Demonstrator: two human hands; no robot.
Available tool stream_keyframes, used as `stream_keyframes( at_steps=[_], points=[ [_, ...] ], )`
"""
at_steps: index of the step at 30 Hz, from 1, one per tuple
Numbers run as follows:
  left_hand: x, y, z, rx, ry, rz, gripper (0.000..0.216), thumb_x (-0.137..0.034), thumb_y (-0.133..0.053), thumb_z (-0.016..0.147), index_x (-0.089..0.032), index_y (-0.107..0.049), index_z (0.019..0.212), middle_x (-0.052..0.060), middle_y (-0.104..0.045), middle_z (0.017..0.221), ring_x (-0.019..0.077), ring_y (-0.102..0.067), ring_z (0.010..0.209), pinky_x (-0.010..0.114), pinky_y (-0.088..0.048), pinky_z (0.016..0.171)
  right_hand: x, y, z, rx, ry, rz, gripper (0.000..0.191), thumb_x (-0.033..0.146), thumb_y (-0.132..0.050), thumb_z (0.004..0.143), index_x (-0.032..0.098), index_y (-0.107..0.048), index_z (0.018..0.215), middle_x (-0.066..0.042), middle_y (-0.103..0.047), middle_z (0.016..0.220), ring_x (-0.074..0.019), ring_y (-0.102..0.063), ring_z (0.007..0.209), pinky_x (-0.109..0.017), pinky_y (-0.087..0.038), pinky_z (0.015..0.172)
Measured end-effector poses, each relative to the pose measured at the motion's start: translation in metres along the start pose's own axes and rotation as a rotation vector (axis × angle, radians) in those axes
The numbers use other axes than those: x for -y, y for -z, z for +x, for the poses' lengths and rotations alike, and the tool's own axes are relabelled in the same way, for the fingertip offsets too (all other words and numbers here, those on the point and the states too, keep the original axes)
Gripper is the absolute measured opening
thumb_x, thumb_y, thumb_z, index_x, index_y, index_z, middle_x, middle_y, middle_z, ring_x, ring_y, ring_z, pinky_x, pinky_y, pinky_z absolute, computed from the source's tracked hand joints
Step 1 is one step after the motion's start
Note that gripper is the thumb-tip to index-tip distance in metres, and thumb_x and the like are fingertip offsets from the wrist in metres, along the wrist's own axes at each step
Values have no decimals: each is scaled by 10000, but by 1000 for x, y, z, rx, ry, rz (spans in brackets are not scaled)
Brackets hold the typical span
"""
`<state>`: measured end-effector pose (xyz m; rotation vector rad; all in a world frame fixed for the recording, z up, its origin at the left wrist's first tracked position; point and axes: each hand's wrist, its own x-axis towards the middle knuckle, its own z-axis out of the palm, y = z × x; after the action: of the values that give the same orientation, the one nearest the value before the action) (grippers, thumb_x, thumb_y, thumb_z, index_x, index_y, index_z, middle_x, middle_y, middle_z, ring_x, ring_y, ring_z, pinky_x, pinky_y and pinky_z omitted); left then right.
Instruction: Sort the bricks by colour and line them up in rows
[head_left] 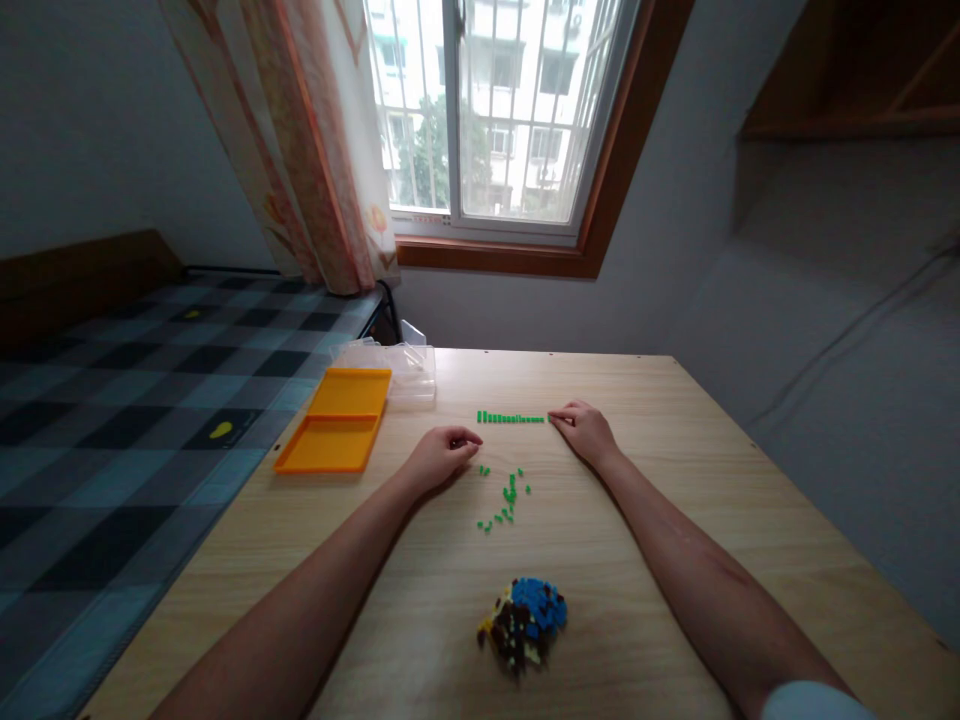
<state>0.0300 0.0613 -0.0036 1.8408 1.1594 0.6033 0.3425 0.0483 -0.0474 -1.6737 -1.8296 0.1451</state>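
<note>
A row of small green bricks (514,418) runs left to right across the wooden table, with taller ones at its left end. At its right end my right hand (589,430) has its fingertips together on a small green brick (550,418), partly covered by the fingers. My left hand (444,455) rests on the table left of the loose green bricks (511,493). Its fingers are loosely bent, the index pointing right with a small gap to the thumb, and nothing shows between them. Those loose bricks lie scattered between my forearms.
A mixed heap of blue, dark brown and yellow bricks (525,620) sits nearer me. An orange two-part tray (345,418) lies at the table's left, with clear plastic boxes (409,375) behind it. A bed (172,370) adjoins the left edge; walls stand behind and right.
</note>
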Motion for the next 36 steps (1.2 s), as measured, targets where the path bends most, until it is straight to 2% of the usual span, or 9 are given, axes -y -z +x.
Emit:
stream_keyframes(
  at_steps=[10,17,25,31,36],
  points=[
    [-3,2,0,10,-5,-3,310,-356,-612,757,-123,-758,899,-6,-592,557,119,-478,499,233,-341,506,5,0,0,6,-2,-25,165,304,-648,918,282,-799,983,-24,-731,923,-171,-663,851,-259,-470,708],
    [-4,-1,-1,33,37,-29,366,-383,-584,766,-114,-742,958,-36,-533,504,108,-437,418,225,-303,441,7,1,0,14,-7,-29,166,306,-644,921,287,-800,973,-22,-734,931,-166,-665,854,-256,-468,706],
    [-5,0,-1,37,45,-38,366,-392,-593,766,-115,-738,955,-35,-533,508,104,-441,418,221,-294,432,8,2,0,18,-22,-27,170,314,-644,921,284,-801,979,-25,-738,941,-173,-668,858,-261,-467,701],
    [-5,1,-1,29,28,-20,358,-392,-598,767,-120,-747,945,-21,-568,532,113,-464,449,230,-318,467,7,1,0,14,-31,-26,183,327,-632,923,289,-800,985,-26,-738,949,-172,-670,851,-262,-471,694],
    [-5,2,0,10,0,-2,320,-379,-617,749,-127,-760,887,24,-664,658,139,-543,568,244,-383,551,6,0,0,15,-29,-28,175,323,-640,919,292,-802,979,-22,-736,941,-171,-668,857,-259,-471,704]
  ],
)
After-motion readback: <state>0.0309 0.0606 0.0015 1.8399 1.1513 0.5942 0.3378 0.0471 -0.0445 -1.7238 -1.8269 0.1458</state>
